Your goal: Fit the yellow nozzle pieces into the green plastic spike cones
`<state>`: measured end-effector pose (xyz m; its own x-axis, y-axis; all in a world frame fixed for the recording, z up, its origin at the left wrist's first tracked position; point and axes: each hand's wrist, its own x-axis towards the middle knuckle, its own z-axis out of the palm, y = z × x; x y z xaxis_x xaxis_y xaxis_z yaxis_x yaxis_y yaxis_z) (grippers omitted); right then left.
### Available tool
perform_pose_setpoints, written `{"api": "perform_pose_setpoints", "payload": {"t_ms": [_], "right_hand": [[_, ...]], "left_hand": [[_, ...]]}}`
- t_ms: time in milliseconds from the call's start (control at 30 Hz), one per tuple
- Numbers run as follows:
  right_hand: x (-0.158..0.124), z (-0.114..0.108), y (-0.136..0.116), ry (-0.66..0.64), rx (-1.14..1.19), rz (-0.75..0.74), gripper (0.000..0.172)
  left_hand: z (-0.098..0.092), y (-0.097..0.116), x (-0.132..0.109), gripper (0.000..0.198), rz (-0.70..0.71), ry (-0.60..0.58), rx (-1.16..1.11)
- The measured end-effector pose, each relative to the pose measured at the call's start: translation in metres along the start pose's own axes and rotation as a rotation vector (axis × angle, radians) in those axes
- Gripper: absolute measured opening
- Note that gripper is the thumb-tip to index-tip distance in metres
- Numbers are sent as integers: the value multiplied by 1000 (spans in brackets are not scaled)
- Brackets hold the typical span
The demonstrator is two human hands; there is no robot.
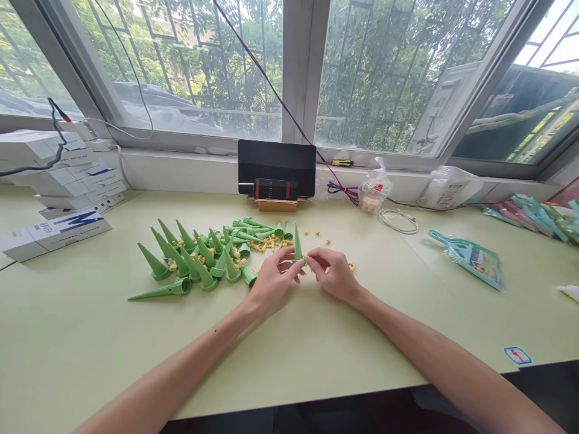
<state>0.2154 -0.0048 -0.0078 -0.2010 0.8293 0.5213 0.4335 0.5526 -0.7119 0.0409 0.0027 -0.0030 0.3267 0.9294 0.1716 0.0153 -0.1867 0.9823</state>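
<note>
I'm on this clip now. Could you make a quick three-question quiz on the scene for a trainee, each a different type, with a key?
1. True or false: the left hand holds a green cone with its tip pointing up.

2. Multiple choice: which item lies on the table to the right of the right hand?
A) a teal dustpan-like item
B) the stack of white boxes
C) the heap of green cones

3. Fill in: the phone stands in front of a larger black ____.

Key: 1. True; 2. A; 3. screen.
</note>
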Motion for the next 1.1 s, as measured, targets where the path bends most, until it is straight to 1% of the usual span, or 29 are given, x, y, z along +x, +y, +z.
{"api": "perform_pose_setpoints", "payload": {"t_ms": [100,233,467,667,900,1100], "right_hand": [[-1,0,1,-2,1,-6,22],[-2,1,2,-5,3,-4,23],[-1,0,-1,39,81,56,20],[-1,1,-1,38,113,56,20],[0,-1,-1,26,94,46,19],[-1,-1,-1,43,101,44,19]], "left_hand": [[-1,0,-1,38,8,-11,28],[-1,1,-1,37,-4,3,34],[-1,0,2,32,-6,28,14],[-1,0,1,35,-1,29,31],[-1,1,-1,31,19,18,70],[-2,1,-2,31,43,48,165]]}}
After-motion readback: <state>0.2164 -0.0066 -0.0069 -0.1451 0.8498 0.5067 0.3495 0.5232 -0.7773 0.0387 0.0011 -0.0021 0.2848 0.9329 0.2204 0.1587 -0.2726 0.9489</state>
